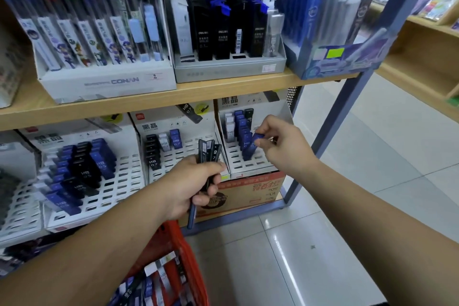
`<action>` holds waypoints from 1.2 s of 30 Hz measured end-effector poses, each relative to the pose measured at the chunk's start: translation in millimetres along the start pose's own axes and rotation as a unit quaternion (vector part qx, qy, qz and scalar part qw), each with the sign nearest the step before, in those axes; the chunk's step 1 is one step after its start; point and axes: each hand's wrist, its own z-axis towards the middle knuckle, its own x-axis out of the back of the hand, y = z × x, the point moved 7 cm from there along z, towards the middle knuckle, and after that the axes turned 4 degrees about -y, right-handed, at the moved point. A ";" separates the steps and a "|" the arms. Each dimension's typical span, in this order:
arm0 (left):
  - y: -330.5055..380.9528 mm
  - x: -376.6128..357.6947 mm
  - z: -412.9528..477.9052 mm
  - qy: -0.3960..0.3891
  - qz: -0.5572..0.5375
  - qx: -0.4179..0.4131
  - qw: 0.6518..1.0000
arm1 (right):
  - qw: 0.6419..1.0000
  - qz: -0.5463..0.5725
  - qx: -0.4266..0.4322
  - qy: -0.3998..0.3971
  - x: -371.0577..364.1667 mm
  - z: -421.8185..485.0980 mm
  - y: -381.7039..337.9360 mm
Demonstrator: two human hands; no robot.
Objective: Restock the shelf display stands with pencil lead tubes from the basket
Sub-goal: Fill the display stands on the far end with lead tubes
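My left hand [196, 186] grips a bundle of pencil lead tubes [208, 150], mostly black with one blue sticking out below, in front of the lower shelf. My right hand [278, 144] pinches the top of a blue lead tube [253, 145] that stands in the rightmost white slotted display stand [248, 160], next to a row of blue tubes. The middle stand [178, 154] holds a few black, white and blue tubes. The left stand [119, 181] is fuller. The red basket [178, 253] with several loose tubes sits below my left arm.
The upper wooden shelf [198, 92] carries boxed pen and lead displays. A red-orange cardboard box [253, 189] sits under the right stand. The shelf's blue metal post [330, 129] stands just right of my right hand. Tiled floor spreads to the right.
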 end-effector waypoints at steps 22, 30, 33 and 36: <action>35.7 13.8 -22.4 0.062 -0.200 -0.105 0.972 | 0.886 0.325 -0.215 -0.252 -52.4 -46.9 -44.7; 33.7 29.4 -34.7 0.110 -0.207 -0.144 0.961 | 0.903 0.265 -0.172 -0.291 -93.3 -71.4 -72.9; 34.0 55.0 -44.3 0.143 -0.204 -0.156 0.956 | 0.911 0.224 -0.171 -0.300 -93.6 -68.0 -77.5; 30.2 93.4 -55.7 0.185 -0.165 -0.153 0.957 | 0.905 0.209 -0.170 -0.330 -102.9 -66.3 -84.4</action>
